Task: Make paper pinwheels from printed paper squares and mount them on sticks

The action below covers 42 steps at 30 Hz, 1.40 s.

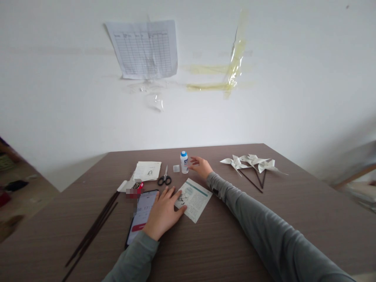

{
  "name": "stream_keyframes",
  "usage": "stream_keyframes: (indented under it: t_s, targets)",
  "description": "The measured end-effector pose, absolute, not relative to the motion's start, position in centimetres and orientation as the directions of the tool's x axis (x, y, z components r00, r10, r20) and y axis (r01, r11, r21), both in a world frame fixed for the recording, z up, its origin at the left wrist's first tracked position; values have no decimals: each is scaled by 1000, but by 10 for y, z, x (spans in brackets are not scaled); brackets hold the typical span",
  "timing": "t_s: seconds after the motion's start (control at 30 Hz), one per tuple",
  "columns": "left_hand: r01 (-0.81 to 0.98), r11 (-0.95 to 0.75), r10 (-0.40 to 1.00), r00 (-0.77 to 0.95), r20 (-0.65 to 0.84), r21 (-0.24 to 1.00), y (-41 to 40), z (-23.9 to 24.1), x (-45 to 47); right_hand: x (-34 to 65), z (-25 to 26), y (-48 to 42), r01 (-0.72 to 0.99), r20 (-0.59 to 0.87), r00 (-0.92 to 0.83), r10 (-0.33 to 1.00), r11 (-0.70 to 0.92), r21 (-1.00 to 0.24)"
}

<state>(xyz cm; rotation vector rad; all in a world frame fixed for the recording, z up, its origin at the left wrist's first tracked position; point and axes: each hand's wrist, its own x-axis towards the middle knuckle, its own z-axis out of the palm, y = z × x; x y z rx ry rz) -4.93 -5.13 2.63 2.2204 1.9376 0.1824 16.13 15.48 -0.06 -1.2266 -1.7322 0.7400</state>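
Observation:
My left hand (165,210) is spread, fingers apart, with its fingertips over the left edge of a square printed paper sheet (196,200) on the table. Beneath that wrist and to its left lies a phone (143,211) with a lit screen. My right hand (200,167) reaches past the sheet, its fingers parted beside a white glue bottle (184,163) with a blue cap. Whether the fingertips touch the bottle, I cannot tell. The bottle stands upright. A small clear square piece (176,168) sits to its left, and black-handled scissors (164,179) lie nearby.
Stacked paper squares (148,171) lie at the back left, near a small red box (137,187). Dark thin sticks (95,229) lie along the left side. Several paper pinwheels (253,162) on sticks rest at the right. The wall (188,125) stands behind the table.

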Motion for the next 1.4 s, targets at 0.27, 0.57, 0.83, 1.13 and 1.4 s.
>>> stream_keyframes:
  t_s: [0.27, 0.57, 0.83, 1.13, 1.4]
  targets:
    - [963, -164, 987, 161, 32, 216, -53, 7, -35, 215, -20, 113, 434, 438, -232, 868, 495, -752]
    - [946, -241, 970, 225, 97, 215, -46, -9, -13, 270, -50, 47, 515, 546, -500, 672, 738, -436]
    - [946, -246, 967, 225, 119, 209, -43, -18, -9, 292, -48, 18, 502, 500, -633, 591, 805, -316]
    - [927, -229, 972, 203, 117, 296, -43, -14, -10, 285, -40, 10, 498, 474, -663, 580, 814, -300]
    - [934, -239, 970, 218, 106, 267, -44, -11, -10, 282, -35, 9, 540, 412, -659, 629, 777, -324]
